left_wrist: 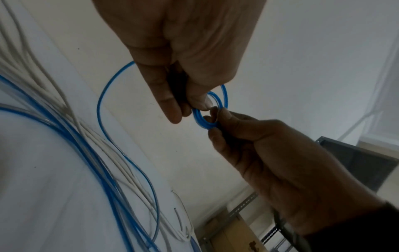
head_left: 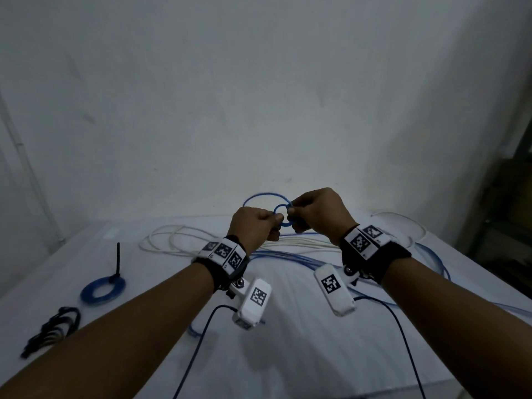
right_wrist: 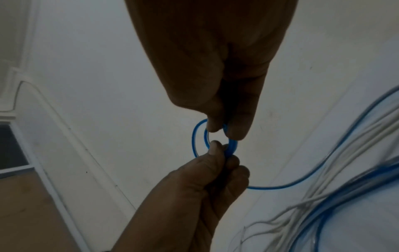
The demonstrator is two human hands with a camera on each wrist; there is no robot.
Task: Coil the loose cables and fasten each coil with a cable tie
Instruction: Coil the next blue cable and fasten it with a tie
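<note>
A small blue cable coil [head_left: 285, 224] is held up between both hands above the white table [head_left: 288, 355]. My left hand [head_left: 277, 219] pinches the coil's left side with thumb and fingers, and in the left wrist view this hand [left_wrist: 191, 106] reaches down onto the coil [left_wrist: 199, 117]. My right hand [head_left: 290, 211] pinches the coil's right side; its wrist view shows this hand [right_wrist: 224, 133] closed on the coil [right_wrist: 232, 146]. A loose blue strand [head_left: 259, 195] arcs from the coil down to the table.
Loose white cables [head_left: 184, 237] and more blue cable [head_left: 288, 257] lie spread across the table behind and under the hands. At the left lie a finished blue coil with a black tie [head_left: 102, 289] and a bundle of black cable ties [head_left: 57, 323]. A dark shelf [head_left: 506, 197] stands at the right.
</note>
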